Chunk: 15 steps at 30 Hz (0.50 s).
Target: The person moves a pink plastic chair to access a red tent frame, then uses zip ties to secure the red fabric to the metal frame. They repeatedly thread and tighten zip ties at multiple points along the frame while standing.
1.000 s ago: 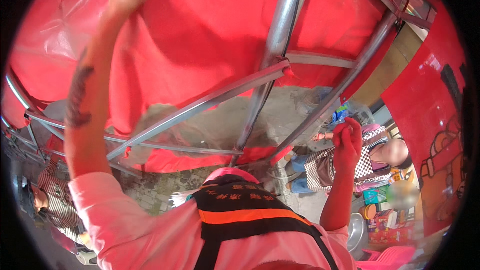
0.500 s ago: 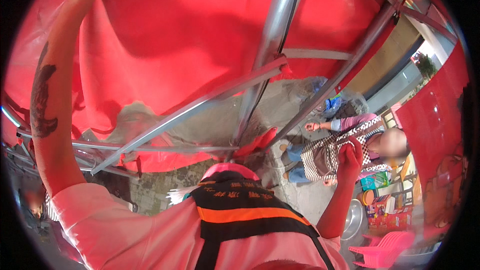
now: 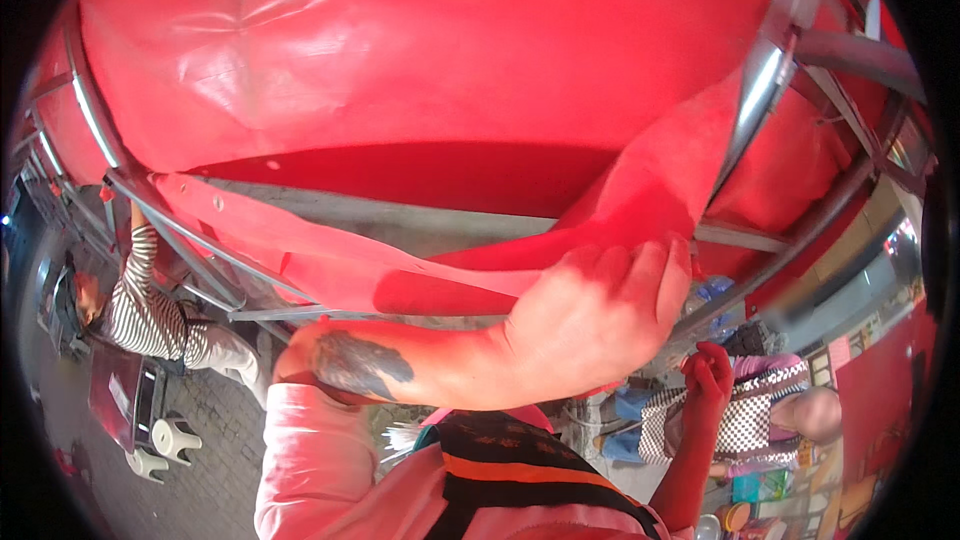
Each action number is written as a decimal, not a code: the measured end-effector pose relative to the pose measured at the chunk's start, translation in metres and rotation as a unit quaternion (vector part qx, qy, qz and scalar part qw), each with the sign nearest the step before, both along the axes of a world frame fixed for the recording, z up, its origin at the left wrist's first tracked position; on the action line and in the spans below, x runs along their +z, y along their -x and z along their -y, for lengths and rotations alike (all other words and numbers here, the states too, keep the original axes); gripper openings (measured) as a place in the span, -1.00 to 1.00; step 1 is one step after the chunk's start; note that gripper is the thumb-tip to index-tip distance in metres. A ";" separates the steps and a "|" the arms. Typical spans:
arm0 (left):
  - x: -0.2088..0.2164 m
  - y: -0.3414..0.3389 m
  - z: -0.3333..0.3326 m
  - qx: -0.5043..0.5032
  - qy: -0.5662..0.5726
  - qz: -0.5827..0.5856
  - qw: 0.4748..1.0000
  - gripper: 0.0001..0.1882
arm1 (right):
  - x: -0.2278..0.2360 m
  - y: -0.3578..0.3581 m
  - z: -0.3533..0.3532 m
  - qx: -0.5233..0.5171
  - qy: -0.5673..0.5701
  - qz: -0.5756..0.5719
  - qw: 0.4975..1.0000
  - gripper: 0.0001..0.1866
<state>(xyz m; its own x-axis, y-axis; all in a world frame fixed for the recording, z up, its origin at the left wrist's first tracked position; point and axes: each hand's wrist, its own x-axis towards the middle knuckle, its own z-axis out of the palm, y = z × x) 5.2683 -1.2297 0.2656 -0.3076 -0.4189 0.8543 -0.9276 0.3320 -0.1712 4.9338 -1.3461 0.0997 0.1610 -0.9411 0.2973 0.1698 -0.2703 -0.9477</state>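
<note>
A large red tarpaulin (image 3: 430,50) spreads across the upper view, its lower edge hanging in a loose band with eyelets. My left hand (image 3: 610,315), on a forearm with a dark tattoo, reaches across from the left. Its fingers are closed over the band's right end, beside a metal pole (image 3: 760,90). Lower right, my right hand (image 3: 707,370) is raised with its fingers curled together, apart from the sheet. Whatever it may hold is hidden. A black apron with an orange stripe (image 3: 530,470) covers my chest.
Metal frame bars (image 3: 215,245) run along the left. Beyond them a person in a striped top (image 3: 150,295) reaches up toward the frame, near white stools (image 3: 175,440). At right stands another person in a checked apron (image 3: 735,415), beside goods and a basin (image 3: 708,527).
My left hand has come down from the upper left to the right and now grips the tarpaulin's edge. My right hand stays raised and curled. The view has shifted, bringing in the striped-top person.
</note>
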 end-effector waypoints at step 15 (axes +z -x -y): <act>0.012 -0.148 -0.022 0.011 -0.138 0.006 0.990 -0.45 | -0.005 -0.089 -0.015 0.125 -0.045 0.082 0.988 -0.48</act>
